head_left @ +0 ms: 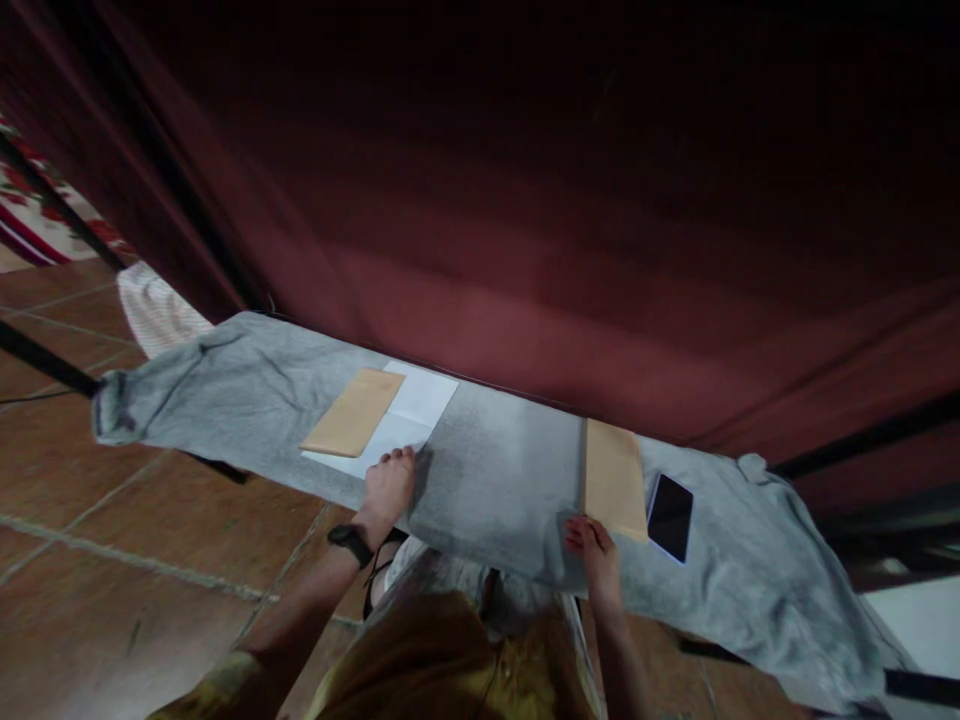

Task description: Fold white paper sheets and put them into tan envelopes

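Note:
My left hand (390, 483), a dark watch on its wrist, rests at the near right edge of a creased white sheet of paper (421, 393). Its fingers are curled under, and whatever they may hold is hidden. A brown envelope (356, 412) lies over the left part of that sheet. Near the bottom left corner of a second brown envelope (616, 478) is my right hand (594, 548), its fingers loosely bent and apart, with nothing visible in them. Just right of this envelope lies a phone (670, 517) with a dark screen and a pale case.
Grey cloth (495, 470) covers the long narrow table, bunched at both ends. Behind it hangs a dark red curtain (480, 320). Dark metal bars (49, 358) stand at the sides, over a tiled floor (112, 590). A striped cloth (159, 308) hangs at the far left.

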Motion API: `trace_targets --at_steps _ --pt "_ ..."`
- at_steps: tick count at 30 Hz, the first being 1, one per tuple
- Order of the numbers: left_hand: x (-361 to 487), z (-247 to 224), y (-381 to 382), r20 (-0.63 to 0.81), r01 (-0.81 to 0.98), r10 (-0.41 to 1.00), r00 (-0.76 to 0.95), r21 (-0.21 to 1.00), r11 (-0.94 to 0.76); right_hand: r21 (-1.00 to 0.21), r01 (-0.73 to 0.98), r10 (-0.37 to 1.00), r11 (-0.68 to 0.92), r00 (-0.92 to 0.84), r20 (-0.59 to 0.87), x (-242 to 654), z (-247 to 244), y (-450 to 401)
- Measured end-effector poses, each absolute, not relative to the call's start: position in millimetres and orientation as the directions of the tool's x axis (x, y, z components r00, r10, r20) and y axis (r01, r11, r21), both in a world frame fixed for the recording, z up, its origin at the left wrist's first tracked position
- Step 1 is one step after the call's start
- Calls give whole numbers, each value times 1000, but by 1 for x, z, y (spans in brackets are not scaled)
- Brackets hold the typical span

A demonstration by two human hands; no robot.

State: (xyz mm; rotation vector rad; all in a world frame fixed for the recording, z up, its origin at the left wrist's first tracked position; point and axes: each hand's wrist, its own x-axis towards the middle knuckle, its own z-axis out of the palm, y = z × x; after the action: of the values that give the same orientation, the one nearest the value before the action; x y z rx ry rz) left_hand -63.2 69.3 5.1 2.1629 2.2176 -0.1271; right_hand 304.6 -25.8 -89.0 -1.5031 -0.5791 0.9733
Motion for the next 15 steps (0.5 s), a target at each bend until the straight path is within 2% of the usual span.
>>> trace_targets --at_steps 6,11,15 --pt "-18 24 49 -12 983 984 180 24 -180 -956 -206 880 -209 386 -276 260 -72 -12" --pt "53 8 0 7 913 922 386 142 -383 -928 -259 923 -268 207 -324 208 -54 -1" --pt "82 -15 -30 48 835 872 487 267 -481 -969 -181 940 -168 267 -213 202 -60 4"
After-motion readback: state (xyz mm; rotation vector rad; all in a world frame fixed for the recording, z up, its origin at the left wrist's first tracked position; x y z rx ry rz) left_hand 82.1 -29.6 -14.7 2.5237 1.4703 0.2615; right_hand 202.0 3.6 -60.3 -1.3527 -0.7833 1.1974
